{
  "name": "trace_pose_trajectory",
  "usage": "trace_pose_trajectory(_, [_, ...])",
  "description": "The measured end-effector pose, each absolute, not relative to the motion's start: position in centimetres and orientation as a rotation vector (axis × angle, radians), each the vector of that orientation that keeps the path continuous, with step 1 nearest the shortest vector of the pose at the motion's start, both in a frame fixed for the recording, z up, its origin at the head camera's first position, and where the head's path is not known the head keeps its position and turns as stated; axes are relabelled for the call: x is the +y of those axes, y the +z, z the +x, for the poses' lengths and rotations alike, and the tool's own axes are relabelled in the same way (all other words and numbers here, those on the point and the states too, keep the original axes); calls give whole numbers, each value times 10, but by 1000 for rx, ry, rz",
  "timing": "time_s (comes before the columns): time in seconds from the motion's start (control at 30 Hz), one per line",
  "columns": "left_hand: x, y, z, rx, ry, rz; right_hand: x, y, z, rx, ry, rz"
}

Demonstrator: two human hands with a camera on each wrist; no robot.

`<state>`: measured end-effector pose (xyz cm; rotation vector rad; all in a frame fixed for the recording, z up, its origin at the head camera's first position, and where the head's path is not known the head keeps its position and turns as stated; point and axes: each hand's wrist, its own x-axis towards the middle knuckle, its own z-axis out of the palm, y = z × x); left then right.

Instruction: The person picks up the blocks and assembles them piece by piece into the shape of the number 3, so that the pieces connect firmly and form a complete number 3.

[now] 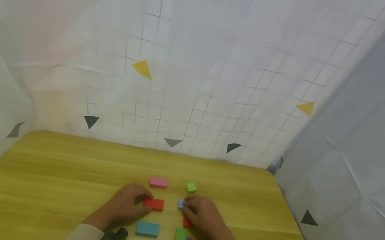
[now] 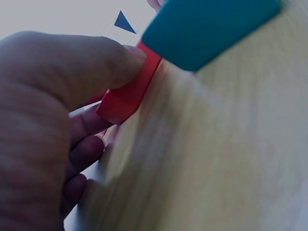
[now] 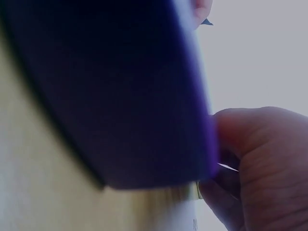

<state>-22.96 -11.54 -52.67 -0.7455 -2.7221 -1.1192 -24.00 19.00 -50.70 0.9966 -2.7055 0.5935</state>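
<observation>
My left hand (image 1: 128,202) pinches a red rectangular block (image 1: 154,204) by its left end. In the left wrist view the thumb (image 2: 110,62) lies along the near side of this block, with the fingers behind it. My right hand (image 1: 205,214) holds a small light-blue block (image 1: 180,204) between thumb and fingers, which cover its right part. Just below that hand, another red block (image 1: 187,221) is partly hidden. A purple block (image 3: 120,96) fills much of the right wrist view and hides the right fingertips there.
On the wooden table (image 1: 66,175), a pink block (image 1: 158,182) and a lime-green block (image 1: 191,187) lie beyond the hands. Nearer are a teal block (image 1: 147,229) and a green block (image 1: 180,235) beside the purple one. White patterned sheets (image 1: 203,54) enclose the back and sides.
</observation>
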Motion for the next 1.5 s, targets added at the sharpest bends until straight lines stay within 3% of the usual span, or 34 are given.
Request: trace_pose_trajectory(1.5, [-112, -533, -237, -2719, -1053, -775, 181, -505, -238, -2745, 685, 1001])
